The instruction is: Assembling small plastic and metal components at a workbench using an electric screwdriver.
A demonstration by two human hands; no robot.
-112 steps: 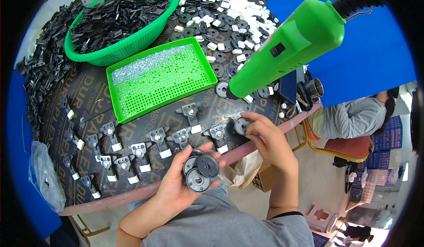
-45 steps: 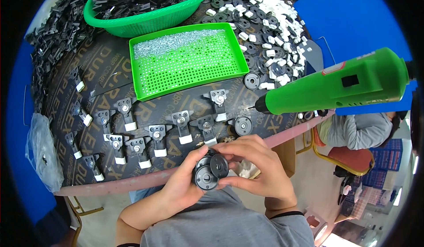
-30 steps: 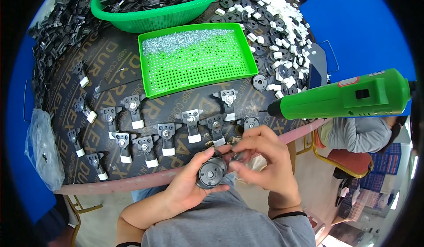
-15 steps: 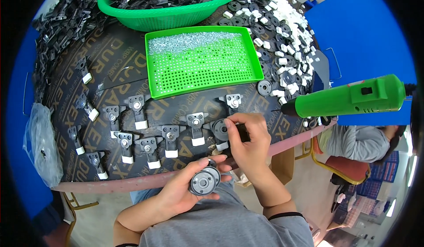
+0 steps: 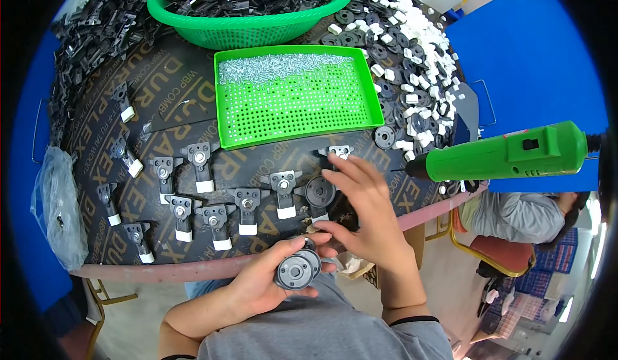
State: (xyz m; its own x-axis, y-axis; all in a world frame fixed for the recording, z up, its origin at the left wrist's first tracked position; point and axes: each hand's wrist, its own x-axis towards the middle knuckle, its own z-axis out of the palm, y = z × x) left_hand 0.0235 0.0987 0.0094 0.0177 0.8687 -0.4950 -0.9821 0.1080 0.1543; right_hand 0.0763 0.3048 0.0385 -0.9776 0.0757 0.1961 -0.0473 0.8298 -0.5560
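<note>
Wheels (image 5: 297, 270), dark grey, round and stacked with metal hubs, sit gripped in the curled left hand (image 5: 267, 281) near the table edge (image 5: 193, 268). The right hand (image 5: 364, 208) hangs over them, fingers loosely bent; a black disc (image 5: 319, 190) lies just beyond its fingertips, and I cannot tell whether it pinches anything. Black brackets (image 5: 247, 202) with white feet stand in rows. Farther back lie a perforated green tray (image 5: 296, 99) of shiny screws and a mesh basket (image 5: 248, 28). Half a second ago the right hand reached farther out among the brackets; the green screwdriver (image 5: 508, 157) hung higher.
</note>
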